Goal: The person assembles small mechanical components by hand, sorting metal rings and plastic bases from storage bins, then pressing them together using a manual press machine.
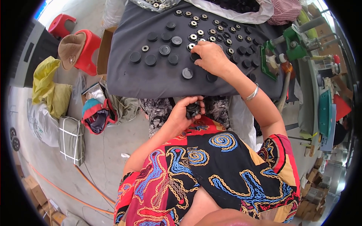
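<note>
My left hand [187, 113] is held close to my body, below the table's near edge. Its fingers curl around a black round plastic part [192, 109], partly hidden by them. My right hand [214, 57] reaches over the dark cloth on the table. Its thumb and forefinger close about a black round cap [194, 57]. Just beyond the fingertips lies a black wheel-like piece with a metal bearing [191, 46]. Several more such pieces [200, 33] spread toward the far side. Black caps [164, 50] lie to the left, and a lone metal bearing [145, 48] sits among them.
The table [132, 81] has a dark grey cloth. A green hand press [292, 43] with a long lever stands at its right edge. Plastic bags [260, 17] of parts lie at the far edge. On the floor at left are red stools [90, 56], sacks [56, 98] and a bag [96, 116].
</note>
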Tool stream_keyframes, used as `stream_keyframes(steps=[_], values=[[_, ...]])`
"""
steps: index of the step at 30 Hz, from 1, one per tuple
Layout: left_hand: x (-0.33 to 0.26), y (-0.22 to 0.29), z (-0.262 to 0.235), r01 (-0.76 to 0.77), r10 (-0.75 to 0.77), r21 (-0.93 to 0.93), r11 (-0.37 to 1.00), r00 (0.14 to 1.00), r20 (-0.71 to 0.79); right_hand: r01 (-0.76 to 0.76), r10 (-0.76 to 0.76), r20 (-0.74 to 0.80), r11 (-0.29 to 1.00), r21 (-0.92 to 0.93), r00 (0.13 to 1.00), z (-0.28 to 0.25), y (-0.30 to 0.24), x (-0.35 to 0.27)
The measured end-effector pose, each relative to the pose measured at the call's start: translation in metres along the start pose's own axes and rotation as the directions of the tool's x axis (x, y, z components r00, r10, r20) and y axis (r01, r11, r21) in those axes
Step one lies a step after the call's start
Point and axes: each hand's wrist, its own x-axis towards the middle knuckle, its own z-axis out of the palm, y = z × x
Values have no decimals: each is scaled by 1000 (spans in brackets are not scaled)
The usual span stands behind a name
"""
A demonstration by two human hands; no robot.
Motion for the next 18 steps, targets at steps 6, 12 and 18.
stream_keyframes(steps=[6, 12, 18], values=[[3, 2, -3, 14, -15, -12, 1000, 1000, -22, 39, -42, 19, 991, 129, 999, 9, 4, 2], [10, 1, -4, -5, 1, -107, 994, 999, -38, 197, -192, -212, 980, 3, 958, -4, -12, -31], [15, 0, -1, 2, -7, -155, 988, 1000, -26, 374, -363, -91, 889, 265, 927, -1, -46, -91]])
